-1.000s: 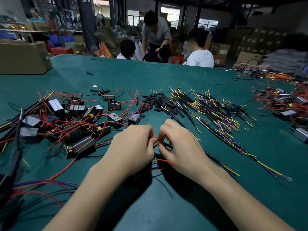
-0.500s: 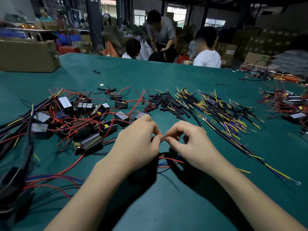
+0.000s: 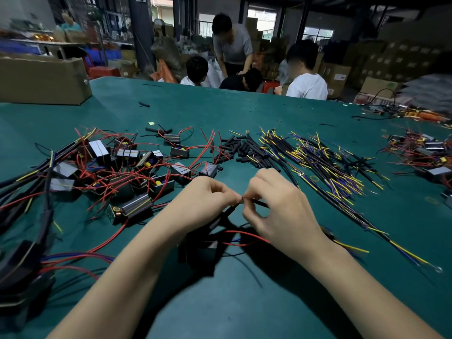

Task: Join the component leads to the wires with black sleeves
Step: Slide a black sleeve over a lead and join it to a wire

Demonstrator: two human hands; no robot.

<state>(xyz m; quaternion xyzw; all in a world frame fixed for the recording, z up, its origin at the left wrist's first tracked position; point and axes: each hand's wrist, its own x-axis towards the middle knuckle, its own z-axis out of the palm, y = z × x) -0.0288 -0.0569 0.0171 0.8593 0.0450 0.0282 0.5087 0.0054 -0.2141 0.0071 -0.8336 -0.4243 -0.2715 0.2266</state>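
Where fingertips meet, both hands' fingers pinch black-sleeved wire.

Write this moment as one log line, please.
step: joining | left hand: pinching thin black sleeved wire | right hand: pinching same wire | surface: green table

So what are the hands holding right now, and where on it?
Left hand and right hand pinch the meeting ends of a thin black wire between fingertips.

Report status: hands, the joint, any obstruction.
Left hand and right hand both pinching one black-sleeved wire at fingertips. Component under wrists. Nothing blocking.
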